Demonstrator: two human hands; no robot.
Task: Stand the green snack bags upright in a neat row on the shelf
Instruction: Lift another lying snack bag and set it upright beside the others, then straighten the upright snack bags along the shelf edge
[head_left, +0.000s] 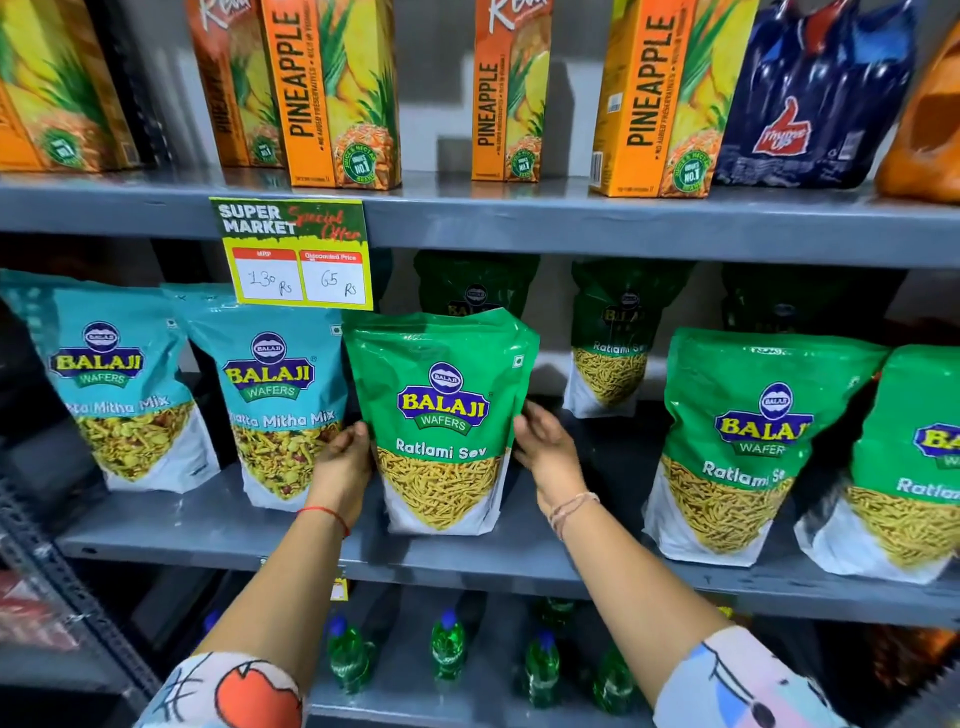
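Observation:
A green Ratlami Sev bag (441, 415) stands upright at the front of the grey middle shelf (208, 525). My left hand (343, 462) grips its left edge and my right hand (545, 441) grips its right edge. To the right, two more green bags stand at the front, one (748, 441) whole and one (904, 467) cut by the frame edge. Further back on the shelf stand a green bag (610, 338), another (475, 286) behind the held one, and a dim one (779, 296) in shadow.
Two teal Khatta Mitha Mix bags (119, 389) (280, 405) stand left of the held bag. A price tag (296, 254) hangs from the upper shelf, which carries pineapple juice cartons (332, 93) and a cola pack (810, 93). Green bottles (447, 644) fill the shelf below.

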